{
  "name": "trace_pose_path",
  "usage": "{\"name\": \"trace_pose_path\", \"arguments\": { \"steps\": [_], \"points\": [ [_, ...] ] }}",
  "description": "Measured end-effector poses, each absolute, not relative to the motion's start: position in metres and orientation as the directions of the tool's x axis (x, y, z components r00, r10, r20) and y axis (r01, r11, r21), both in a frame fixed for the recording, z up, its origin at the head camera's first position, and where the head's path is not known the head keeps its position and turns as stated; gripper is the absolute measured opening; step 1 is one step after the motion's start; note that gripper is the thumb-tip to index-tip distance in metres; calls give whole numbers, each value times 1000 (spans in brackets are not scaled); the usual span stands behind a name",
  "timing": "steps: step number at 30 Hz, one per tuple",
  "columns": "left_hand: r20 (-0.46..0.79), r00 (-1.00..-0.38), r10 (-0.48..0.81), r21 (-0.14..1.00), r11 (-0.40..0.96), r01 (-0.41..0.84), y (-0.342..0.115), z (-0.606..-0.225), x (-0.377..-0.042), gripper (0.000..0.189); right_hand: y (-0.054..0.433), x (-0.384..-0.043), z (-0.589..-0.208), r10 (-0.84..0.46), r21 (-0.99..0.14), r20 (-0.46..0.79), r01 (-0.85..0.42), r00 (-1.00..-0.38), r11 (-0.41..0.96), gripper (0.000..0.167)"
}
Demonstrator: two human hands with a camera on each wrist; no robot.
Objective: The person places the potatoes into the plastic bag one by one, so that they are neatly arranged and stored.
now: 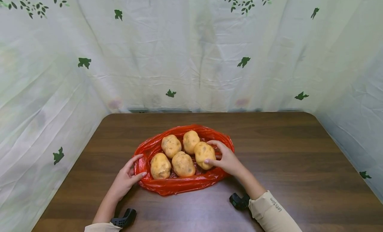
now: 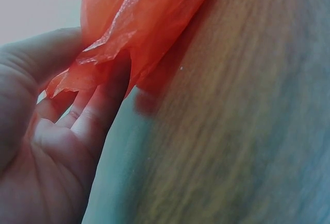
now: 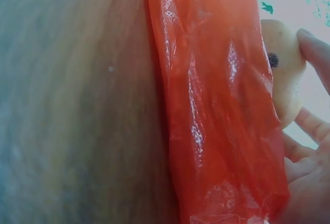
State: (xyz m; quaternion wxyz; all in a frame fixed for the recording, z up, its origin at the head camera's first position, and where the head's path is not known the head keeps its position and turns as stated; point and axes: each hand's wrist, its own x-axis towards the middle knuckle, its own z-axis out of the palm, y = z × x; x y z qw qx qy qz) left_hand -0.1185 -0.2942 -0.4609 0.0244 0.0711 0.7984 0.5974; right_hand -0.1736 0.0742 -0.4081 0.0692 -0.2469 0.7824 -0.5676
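A red plastic bag point(image 1: 185, 183), its mouth spread wide, lies on the table with several potatoes in it. My left hand point(image 1: 124, 180) pinches the bag's left edge; in the left wrist view the thumb and fingers lie on either side of the thin red film point(image 2: 139, 23). At the right end of the bag, my right hand point(image 1: 226, 160) grips a potato point(image 1: 204, 155) between thumb and fingers. The right wrist view shows that potato point(image 3: 286, 74), with a dark spot, above the bag's wall point(image 3: 221, 105). Next to it sit another potato point(image 1: 183, 164) and one behind point(image 1: 191, 142).
Two more potatoes, one at the back point(image 1: 171, 146) and one at the front left point(image 1: 160, 166), rest inside the bag. The brown wooden table point(image 1: 284, 152) extends around it. A pale curtain point(image 1: 185, 59) with leaf prints hangs behind and at both sides.
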Motion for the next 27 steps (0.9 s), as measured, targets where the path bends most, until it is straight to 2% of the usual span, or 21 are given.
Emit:
{"name": "trace_pose_path", "arguments": {
  "steps": [9, 17, 27],
  "points": [
    [25, -992, 126, 953, 296, 62, -294, -459, -118, 64, 74, -177, -415, -495, -929, 133, -282, -859, 239, 57],
    [4, -993, 118, 954, 298, 39, -294, -459, -118, 65, 76, -192, -448, -473, -937, 109, -250, -874, 246, 60],
    [7, -994, 113, 955, 294, 40, -293, -458, -118, 63, 75, -192, -450, -467, -919, 74, -242, -881, 310, 61]
  ]
}}
